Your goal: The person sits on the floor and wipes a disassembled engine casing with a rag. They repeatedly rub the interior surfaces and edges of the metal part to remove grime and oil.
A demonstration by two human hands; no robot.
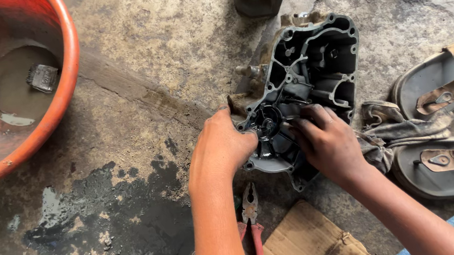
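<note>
The dark engine cover (306, 86) lies on the concrete floor (140, 86), inner side up, its long axis running from near the person toward the upper right. Both hands meet at its near end. The left hand (219, 147) curls its fingers over the left rim; the right hand (327, 141) presses bent fingers into the cavity beside the round hub (267, 122). Red-handled pliers (251, 219) lie just below.

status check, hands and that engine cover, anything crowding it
Left hand and right hand both gripping the dark engine cover on the concrete floor. Pliers, rag and sandals lie close by.
</note>
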